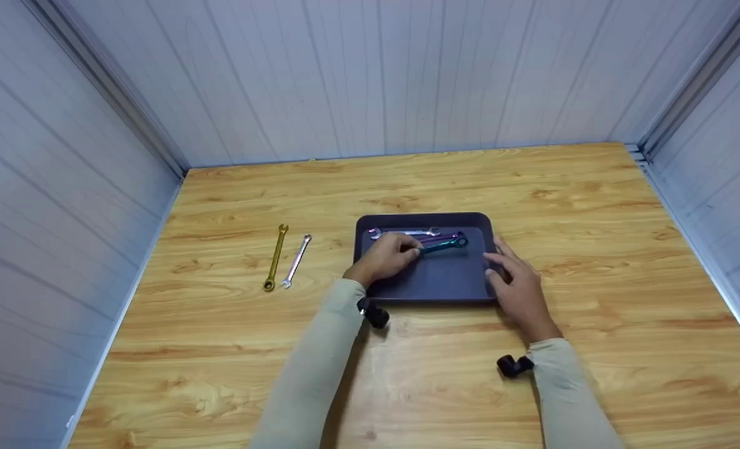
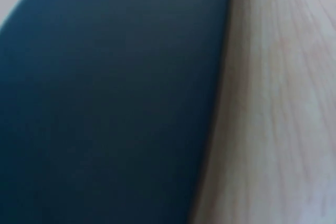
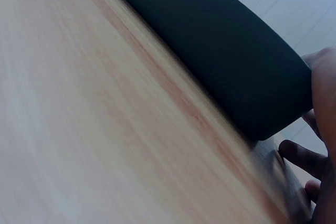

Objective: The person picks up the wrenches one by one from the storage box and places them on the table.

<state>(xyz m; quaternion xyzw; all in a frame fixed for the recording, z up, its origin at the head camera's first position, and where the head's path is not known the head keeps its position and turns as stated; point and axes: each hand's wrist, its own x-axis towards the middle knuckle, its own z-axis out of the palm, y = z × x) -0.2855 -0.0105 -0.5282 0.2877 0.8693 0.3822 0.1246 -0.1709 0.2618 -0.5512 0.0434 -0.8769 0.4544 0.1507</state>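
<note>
In the head view my left hand [image 1: 387, 254] pinches a teal ratchet wrench [image 1: 443, 244] by one end, over the dark tray [image 1: 432, 288]. The wrench's ring end points right. Behind it in the tray lie a purple wrench [image 1: 432, 237] and a silver open-ended wrench [image 1: 417, 232], both partly covered by the hand. At the tray's right side is my right hand [image 1: 520, 288], its fingers spread along the rim and the thumb at the near corner. In the left wrist view the tray's outer wall [image 2: 121, 98] fills much of the frame; the right wrist view shows the tray's wall [image 3: 220, 51] beside the fingers.
On the wooden table [image 1: 220, 349], left of the tray, a gold wrench [image 1: 276, 257] and a small silver wrench [image 1: 296, 261] lie side by side. White panel walls [image 1: 345, 75] close off the back and both sides.
</note>
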